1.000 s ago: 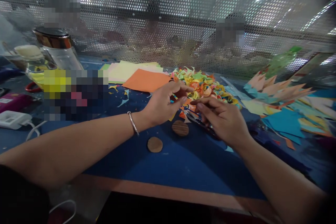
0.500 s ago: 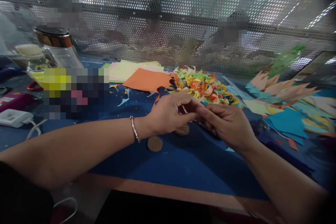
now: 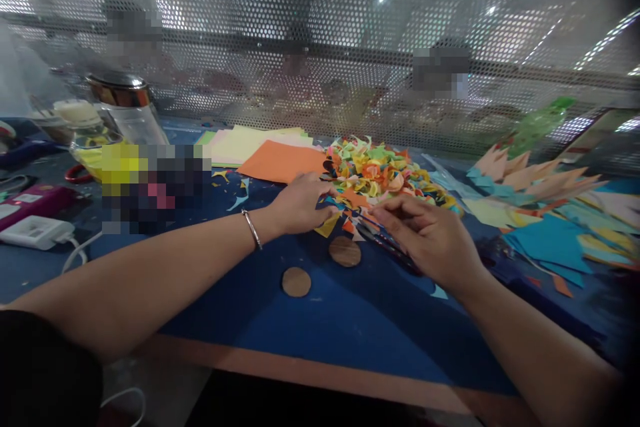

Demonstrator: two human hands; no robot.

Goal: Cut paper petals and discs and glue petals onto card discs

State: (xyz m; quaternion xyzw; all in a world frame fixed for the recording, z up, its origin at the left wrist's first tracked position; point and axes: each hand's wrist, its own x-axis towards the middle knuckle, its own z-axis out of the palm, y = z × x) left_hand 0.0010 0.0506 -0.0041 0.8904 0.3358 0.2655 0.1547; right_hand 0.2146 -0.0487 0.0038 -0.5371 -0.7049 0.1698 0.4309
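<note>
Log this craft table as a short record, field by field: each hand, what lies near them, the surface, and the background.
left hand: fingers on loose paper scraps; grip unclear; bracelet on wrist
right hand: fingertips at the same scraps, over a dark tool, maybe scissors
near the hands: wooden disc, second disc, pile of coloured paper bits, orange sheet
surface: blue mat
behind: perforated screen

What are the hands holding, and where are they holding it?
Hard to tell. The left hand touches loose paper scraps with its fingers; the right hand lies over a dark tool, grip unclear.
</note>
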